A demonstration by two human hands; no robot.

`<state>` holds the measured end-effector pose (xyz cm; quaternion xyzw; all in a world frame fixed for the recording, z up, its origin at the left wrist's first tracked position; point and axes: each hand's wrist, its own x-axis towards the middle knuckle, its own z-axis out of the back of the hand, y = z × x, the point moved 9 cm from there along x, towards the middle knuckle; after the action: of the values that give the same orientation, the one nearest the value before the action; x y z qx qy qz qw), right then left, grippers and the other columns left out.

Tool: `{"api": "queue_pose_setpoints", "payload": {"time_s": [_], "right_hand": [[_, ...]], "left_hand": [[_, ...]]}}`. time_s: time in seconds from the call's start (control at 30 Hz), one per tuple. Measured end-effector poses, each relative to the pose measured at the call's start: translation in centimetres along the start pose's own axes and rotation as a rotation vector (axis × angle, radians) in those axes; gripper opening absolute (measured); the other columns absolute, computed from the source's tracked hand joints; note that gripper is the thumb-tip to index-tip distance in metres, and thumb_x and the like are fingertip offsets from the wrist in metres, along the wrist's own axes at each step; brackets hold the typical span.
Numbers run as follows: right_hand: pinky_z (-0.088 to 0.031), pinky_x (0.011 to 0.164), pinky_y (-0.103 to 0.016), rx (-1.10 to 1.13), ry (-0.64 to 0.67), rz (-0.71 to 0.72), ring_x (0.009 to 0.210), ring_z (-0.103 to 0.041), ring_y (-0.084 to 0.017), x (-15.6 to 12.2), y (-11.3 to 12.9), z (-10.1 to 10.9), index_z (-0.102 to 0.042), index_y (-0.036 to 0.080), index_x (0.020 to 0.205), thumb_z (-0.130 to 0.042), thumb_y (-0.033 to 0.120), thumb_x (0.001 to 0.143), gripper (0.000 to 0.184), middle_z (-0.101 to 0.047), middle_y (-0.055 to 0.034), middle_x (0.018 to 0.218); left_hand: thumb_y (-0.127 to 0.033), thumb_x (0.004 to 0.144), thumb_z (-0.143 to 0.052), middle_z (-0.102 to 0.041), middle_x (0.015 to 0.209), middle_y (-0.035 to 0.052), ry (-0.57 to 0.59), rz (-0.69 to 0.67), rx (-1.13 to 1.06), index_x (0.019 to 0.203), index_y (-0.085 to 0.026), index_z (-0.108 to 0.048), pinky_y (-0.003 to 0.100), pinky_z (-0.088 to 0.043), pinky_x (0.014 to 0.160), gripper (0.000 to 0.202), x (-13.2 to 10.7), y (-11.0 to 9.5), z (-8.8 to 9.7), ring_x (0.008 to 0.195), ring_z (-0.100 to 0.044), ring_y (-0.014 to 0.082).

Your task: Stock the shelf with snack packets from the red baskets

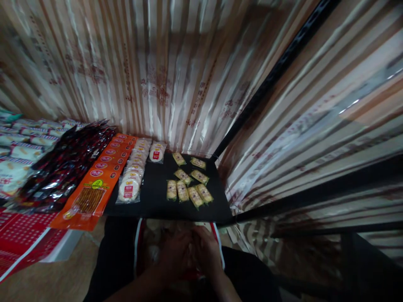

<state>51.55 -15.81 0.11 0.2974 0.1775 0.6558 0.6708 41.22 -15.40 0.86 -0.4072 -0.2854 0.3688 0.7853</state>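
Both of my hands are low in the frame, in dim light, inside a red container with a white rim (137, 247) between my legs. My left hand (176, 249) reaches in with its fingers bent toward the right one. Close beside it, my right hand (206, 247) has its fingers curled inward, nearly touching the left. Whatever lies between the fingers is too dark to name. Pale items lie around the hands in the container. Just beyond, on a black board (154, 205), lie several small yellow-wrapped snack packs (181, 191).
Left on the board are a row of round white cracker packs (129, 186) and a single cracker pack (156, 152). Further left lie an orange snack packet (94, 184), dark glossy packets (69, 163), white packets (19, 172) and a red basket (22, 239). Striped curtains (157, 75) and dark poles (273, 71) enclose the space.
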Motion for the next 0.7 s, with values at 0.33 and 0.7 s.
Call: {"api": "queue_pose_setpoints", "payload": {"time_s": [0.33, 0.7], "right_hand": [[-0.038, 0.099, -0.036, -0.416, 0.129, -0.079, 0.117, -0.05, -0.024, 0.2, -8.6, -2.4, -0.056, 0.017, 0.121, -0.041, 0.009, 0.076, 0.049, -0.059, -0.0104, 0.122], [-0.036, 0.093, -0.039, -0.4, 0.293, -0.091, 0.102, -0.057, -0.029, 2.0, -9.7, -7.1, -0.071, 0.019, 0.095, -0.045, 0.009, 0.074, 0.036, -0.068, -0.0127, 0.103]], "left_hand": [[-0.016, 0.081, -0.035, -0.049, 0.134, 0.0124, 0.169, 0.216, 0.311, 0.128, -0.015, -0.048, 0.048, -0.022, 0.109, 0.048, 2.9, 4.3, -6.0, 0.126, -0.039, 0.0273], [-0.022, 0.083, -0.037, -0.059, 0.121, 0.0108, 0.195, 0.316, 0.324, 0.117, -0.018, -0.057, 0.044, -0.03, 0.104, 0.04, 4.3, 10.1, -7.4, 0.117, -0.049, 0.0271]]}}
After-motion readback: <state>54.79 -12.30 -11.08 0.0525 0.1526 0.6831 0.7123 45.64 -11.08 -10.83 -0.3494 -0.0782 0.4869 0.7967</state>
